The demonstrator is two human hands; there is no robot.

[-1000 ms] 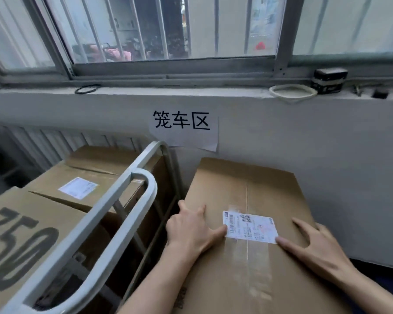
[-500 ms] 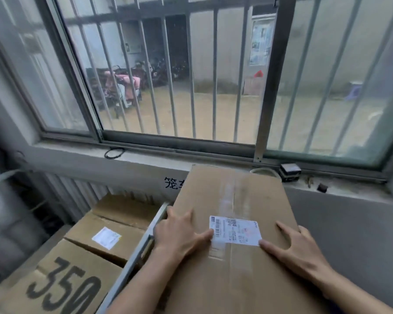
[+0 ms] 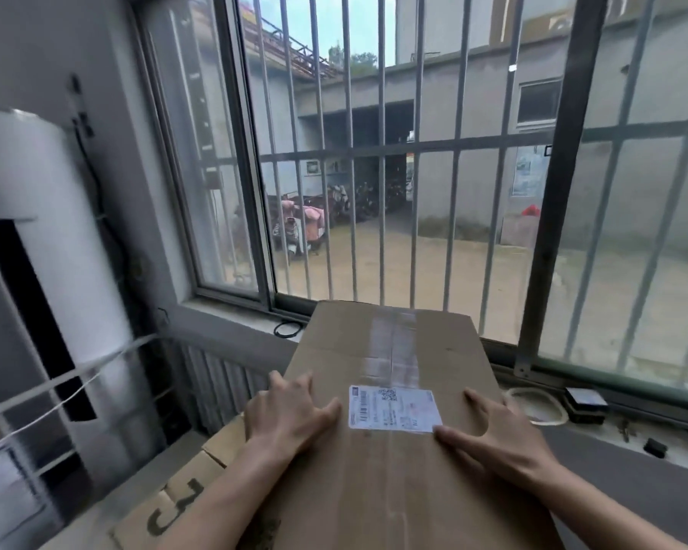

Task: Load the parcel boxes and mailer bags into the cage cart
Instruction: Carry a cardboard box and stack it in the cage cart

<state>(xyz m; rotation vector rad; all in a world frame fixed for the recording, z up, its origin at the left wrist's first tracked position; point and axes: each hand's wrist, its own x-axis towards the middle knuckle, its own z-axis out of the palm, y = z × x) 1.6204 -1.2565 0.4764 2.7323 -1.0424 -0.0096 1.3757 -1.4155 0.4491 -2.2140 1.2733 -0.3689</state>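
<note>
Straight ahead at 6 o'clock in the head view, the parcel box point(image 3: 394, 462) fills the lower middle, its taped top face up and its far edge raised in front of the window sill point(image 3: 231, 317). My left hand point(image 3: 287, 422) lies on the box top at 7 o'clock, fingers point(image 3: 279, 385) spread wide and fairly straight, reaching to the box's left edge, thumb pointing toward the shipping label point(image 3: 392, 408). My right hand point(image 3: 505, 442) lies flat on the top at 5 o'clock, fingers spread wide too, the thumb tip touching the label's lower right corner. Neither hand curls round anything; both press on the cardboard. The label sits between my two hands, across the strip of clear tape point(image 3: 394, 343) that runs down the middle of the box.

Lower, at 8 o'clock, a second cardboard box point(image 3: 163, 510) with large dark printed figures lies partly under my left forearm. At 9 o'clock stands a tall white cylinder point(image 3: 56, 232). At 12 o'clock the barred window point(image 3: 380, 192) looks onto a yard with parked scooters. On the sill a black loop point(image 3: 287, 328) lies at 11 o'clock of the box, and at 4 o'clock a white ring point(image 3: 541, 406) sits just beside a small black device point(image 3: 584, 402).
</note>
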